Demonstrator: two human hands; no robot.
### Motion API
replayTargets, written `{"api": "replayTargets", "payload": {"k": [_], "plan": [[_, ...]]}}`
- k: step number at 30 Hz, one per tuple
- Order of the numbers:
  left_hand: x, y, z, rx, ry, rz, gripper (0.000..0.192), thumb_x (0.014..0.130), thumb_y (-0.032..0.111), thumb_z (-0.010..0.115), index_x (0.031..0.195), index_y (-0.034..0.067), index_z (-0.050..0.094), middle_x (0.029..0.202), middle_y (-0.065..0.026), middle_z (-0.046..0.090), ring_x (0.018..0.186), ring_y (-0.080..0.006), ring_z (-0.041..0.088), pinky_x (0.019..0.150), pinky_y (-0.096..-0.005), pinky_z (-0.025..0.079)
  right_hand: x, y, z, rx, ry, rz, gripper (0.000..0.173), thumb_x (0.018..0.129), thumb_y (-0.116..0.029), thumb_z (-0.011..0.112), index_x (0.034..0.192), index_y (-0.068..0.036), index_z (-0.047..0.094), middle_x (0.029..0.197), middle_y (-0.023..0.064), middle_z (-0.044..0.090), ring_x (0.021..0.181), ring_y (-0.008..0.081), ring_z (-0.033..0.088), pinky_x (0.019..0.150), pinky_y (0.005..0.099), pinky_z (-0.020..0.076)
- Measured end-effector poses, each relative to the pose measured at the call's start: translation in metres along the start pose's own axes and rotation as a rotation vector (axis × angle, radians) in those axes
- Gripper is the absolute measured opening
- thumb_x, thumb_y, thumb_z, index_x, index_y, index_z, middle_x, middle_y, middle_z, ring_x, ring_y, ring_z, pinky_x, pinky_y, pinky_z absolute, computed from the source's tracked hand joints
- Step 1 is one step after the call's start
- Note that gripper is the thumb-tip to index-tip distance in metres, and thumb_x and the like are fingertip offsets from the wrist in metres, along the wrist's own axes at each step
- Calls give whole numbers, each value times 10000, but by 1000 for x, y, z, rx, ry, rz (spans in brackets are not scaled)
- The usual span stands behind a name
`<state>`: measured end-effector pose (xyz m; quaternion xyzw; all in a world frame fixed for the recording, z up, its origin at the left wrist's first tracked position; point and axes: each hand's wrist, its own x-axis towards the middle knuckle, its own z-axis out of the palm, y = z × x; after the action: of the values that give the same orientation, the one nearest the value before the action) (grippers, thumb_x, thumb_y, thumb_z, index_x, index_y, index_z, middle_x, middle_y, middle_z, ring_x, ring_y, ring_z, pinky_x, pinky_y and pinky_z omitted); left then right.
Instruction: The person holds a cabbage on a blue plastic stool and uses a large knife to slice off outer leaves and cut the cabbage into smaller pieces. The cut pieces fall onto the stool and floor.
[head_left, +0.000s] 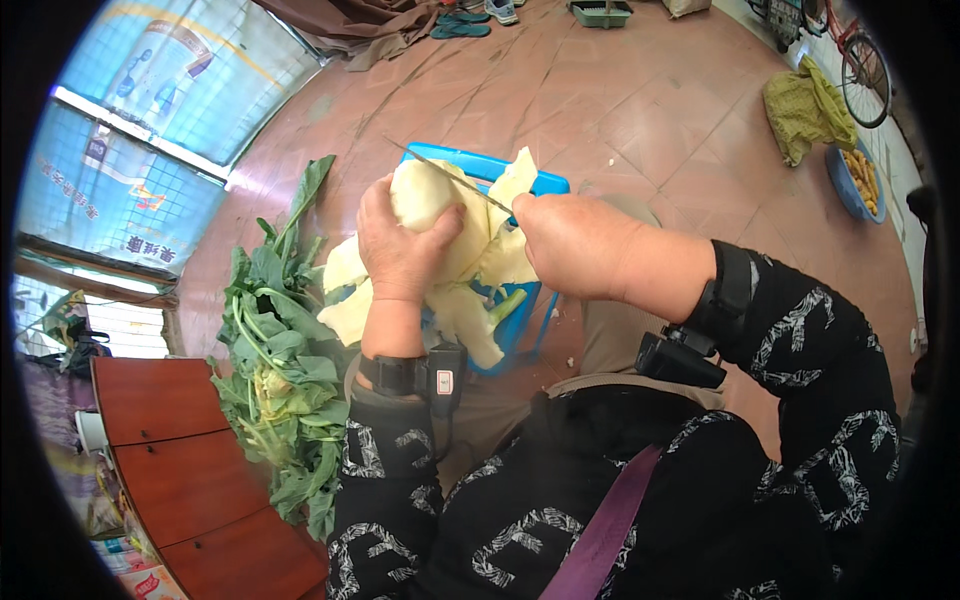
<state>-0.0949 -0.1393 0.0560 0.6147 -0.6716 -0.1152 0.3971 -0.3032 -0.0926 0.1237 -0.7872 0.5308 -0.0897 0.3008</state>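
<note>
My left hand (401, 251) grips a large, pale peeled vegetable (421, 196), possibly kohlrabi, its thumb on the near side. In my right hand (581, 244) is a knife, its handle hidden by the fist. The thin knife blade (466, 182) crosses the right part of the vegetable, pointing up and left; whether it is in the flesh cannot be told. Thick pale peelings (466, 319) lie around and under the vegetable, on a blue plastic stool (551, 182). A green stem stub (508, 304) sits among the peelings near my right wrist.
Left of the stool, a long heap of green leaves (289, 337) lies on the tiled floor (637, 97). A red-brown cabinet (180, 480) stands at lower left. To the right are a yellow-green sack (802, 112), a blue basin (847, 187) of yellowish pieces and a bicycle (862, 75).
</note>
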Motion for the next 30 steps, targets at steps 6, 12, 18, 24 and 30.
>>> {"api": "replayTargets", "payload": {"k": [6,12,18,24,30], "plan": [[-2,0,4,76,78,83,707,583,391,798,1138,24,559,1071,-152,588,1018,-352,549,893,-440,443,6,-27,-33,-25,-197,171,199,860,-30,462,996,83,553,786,262,638,701,391,668,638,472,531],[-5,-1,7,43,135,144,700,590,395,792,1127,12,558,1042,-156,599,986,-351,559,876,-441,447,36,-49,-46,-116,-331,317,208,846,-26,463,992,107,527,694,218,617,583,311,658,524,429,522],[-8,-4,10,58,195,227,712,604,421,775,1146,12,558,1066,-165,604,1004,-350,560,885,-444,450,47,-32,-39,-94,-347,337,188,848,-38,479,976,83,543,713,207,628,580,283,650,550,410,523],[-3,-7,9,53,143,191,753,601,439,786,1169,7,548,1089,-172,600,1019,-366,557,901,-460,441,75,0,-4,-83,-279,340,243,840,-34,482,1048,41,584,858,227,652,631,316,670,587,410,556],[-8,-10,4,-19,57,132,784,594,388,826,1223,21,533,1166,-166,580,1082,-357,549,957,-453,429,64,32,8,378,-127,218,250,820,-36,478,1032,50,578,688,177,614,513,254,617,497,390,523]]}}
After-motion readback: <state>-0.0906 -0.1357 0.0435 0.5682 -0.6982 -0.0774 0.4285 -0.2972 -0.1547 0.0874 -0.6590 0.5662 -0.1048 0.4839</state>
